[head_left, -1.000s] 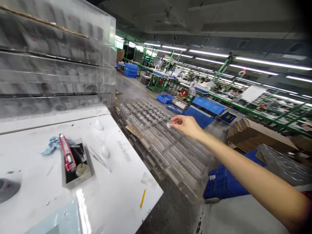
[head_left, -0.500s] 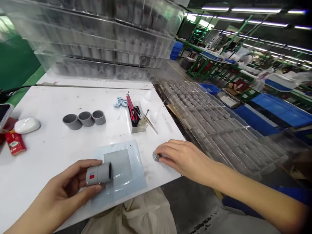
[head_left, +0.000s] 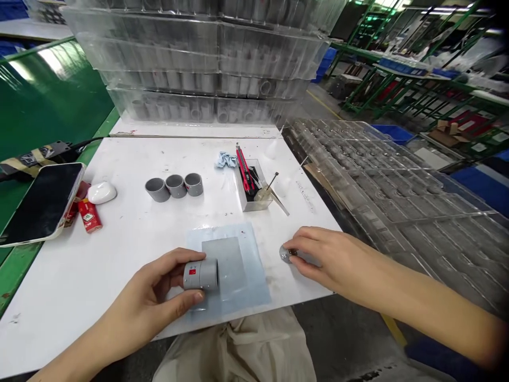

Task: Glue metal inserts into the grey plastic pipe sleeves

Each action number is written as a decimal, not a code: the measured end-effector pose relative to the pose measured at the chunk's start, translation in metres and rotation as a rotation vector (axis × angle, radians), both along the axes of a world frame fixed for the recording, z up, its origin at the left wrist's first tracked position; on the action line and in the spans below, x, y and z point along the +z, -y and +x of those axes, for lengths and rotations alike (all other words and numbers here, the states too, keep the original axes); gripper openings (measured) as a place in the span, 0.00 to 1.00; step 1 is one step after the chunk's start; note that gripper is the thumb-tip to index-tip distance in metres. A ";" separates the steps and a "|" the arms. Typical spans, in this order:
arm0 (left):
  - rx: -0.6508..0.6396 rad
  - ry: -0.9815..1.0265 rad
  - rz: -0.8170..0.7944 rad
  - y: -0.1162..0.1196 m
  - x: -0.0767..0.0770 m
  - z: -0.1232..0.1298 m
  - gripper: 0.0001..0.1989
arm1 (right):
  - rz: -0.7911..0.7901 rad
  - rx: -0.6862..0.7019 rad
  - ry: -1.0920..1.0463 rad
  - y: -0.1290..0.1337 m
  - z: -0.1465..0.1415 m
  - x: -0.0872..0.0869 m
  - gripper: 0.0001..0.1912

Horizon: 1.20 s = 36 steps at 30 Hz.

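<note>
Grey plastic tube (head_left: 201, 274) with a red label, lying sideways in the left hand (head_left: 149, 297). Fingers curl over the top, thumb runs beneath, gripping it just above a pale blue mat (head_left: 254, 289) and the edge of a grey sheet (head_left: 228, 260). Right hand (head_left: 330, 254) sits just beyond the mat, fingertips pinching a small round metal piece (head_left: 285, 254) at the surface of the white table (head_left: 119, 254). Farther up the table: three grey rings (head_left: 174, 186) side by side, a small metal box (head_left: 252, 185) holding a red utility knife (head_left: 243, 170), a blue cloth (head_left: 226, 159). Phone (head_left: 42, 204) at far left. Stacked clear plastic trays (head_left: 199, 53) stand behind.
</note>
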<state>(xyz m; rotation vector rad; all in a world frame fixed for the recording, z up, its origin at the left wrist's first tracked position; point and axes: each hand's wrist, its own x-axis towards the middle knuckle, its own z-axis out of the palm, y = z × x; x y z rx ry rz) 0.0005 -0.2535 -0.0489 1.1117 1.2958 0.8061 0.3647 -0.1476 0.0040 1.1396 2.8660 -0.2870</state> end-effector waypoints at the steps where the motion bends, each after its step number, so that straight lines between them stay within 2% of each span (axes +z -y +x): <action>1: 0.008 0.020 -0.001 0.000 -0.001 -0.001 0.23 | 0.010 -0.001 -0.021 0.001 -0.004 0.001 0.12; 3: 0.015 0.049 -0.003 0.000 -0.002 -0.001 0.23 | 0.010 -0.019 -0.155 0.007 -0.015 0.003 0.10; 6: 0.039 0.082 -0.019 0.001 0.001 0.002 0.22 | -0.111 -0.124 -0.539 0.028 -0.042 -0.003 0.08; 9: 0.111 0.165 -0.077 0.003 0.008 0.009 0.22 | -0.249 -0.247 -0.915 0.055 -0.074 -0.021 0.09; 12: 0.158 0.193 -0.094 0.004 0.015 0.014 0.22 | -0.313 -0.377 -1.101 0.073 -0.097 -0.042 0.10; 14: 0.165 0.190 -0.081 0.005 0.017 0.016 0.22 | -0.344 -0.431 -1.132 0.077 -0.105 -0.050 0.10; 17: 0.159 0.209 -0.075 0.004 0.018 0.016 0.21 | -0.382 -0.442 -1.124 0.076 -0.108 -0.053 0.11; 27: 0.037 0.212 -0.016 0.002 0.007 0.006 0.18 | -0.413 -0.426 -1.102 0.073 -0.109 -0.052 0.11; 36: -0.031 0.169 0.033 0.002 0.004 0.002 0.18 | -0.422 -0.416 -1.096 0.073 -0.110 -0.052 0.12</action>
